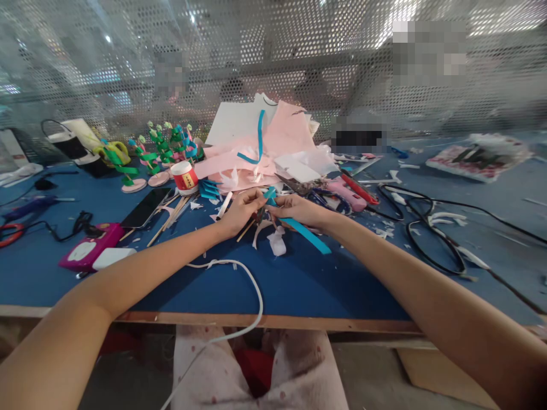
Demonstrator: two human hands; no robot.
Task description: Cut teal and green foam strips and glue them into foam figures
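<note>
Above the middle of the blue table, my left hand [243, 212] and my right hand [302, 210] meet with fingers closed. Both pinch a bright blue paper strip [305, 234]. One end folds up between the fingertips, and the long tail hangs out below my right hand toward the lower right. My fingers cover part of the fold. Under the hands lie white paper scraps [277, 242] and a thin wooden stick [245, 230]; whether the stick is held, I cannot tell. Another blue strip [260, 136] rests on the pink paper sheets [290, 128] behind.
Several paper-wrapped green stands [159, 151] and a red-white cup [184, 177] stand left. Near them lie a black phone [146, 208] and a magenta box [92, 247]. Right are a pink glue gun [348, 196] and a looped black cable [421, 213]. A white cable [256, 285] crosses the front edge.
</note>
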